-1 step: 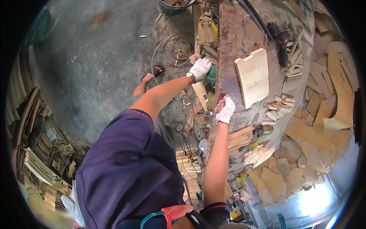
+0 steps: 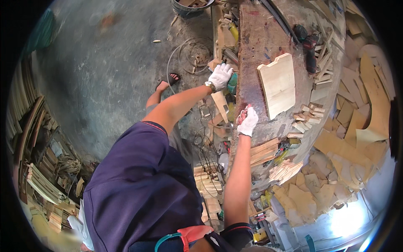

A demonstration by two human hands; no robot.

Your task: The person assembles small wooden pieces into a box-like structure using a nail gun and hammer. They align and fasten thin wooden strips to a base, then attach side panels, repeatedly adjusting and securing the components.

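My left hand (image 2: 220,77), in a white knit glove, is at the left edge of the workbench (image 2: 256,38). Its fingers are wrapped over a green power tool (image 2: 232,83), most of which the hand and the bench edge hide. Over the bench's near part is my right hand (image 2: 247,119), in a white glove with red on the finger side. Those fingers are curled closed, and whatever may be in them is hidden. Beyond the right hand, a pale wooden panel (image 2: 278,86) with a notched far end lies flat on the bench, touched by neither hand.
A black-and-red cordless drill (image 2: 311,59) and small wood blocks (image 2: 310,115) line the bench's right side. Wood strips (image 2: 264,152) lie nearer me. Cardboard pieces (image 2: 344,143) are heaped at the right. Cables (image 2: 203,145) hang beside the bench; a bucket (image 2: 191,7) stands at the far end.
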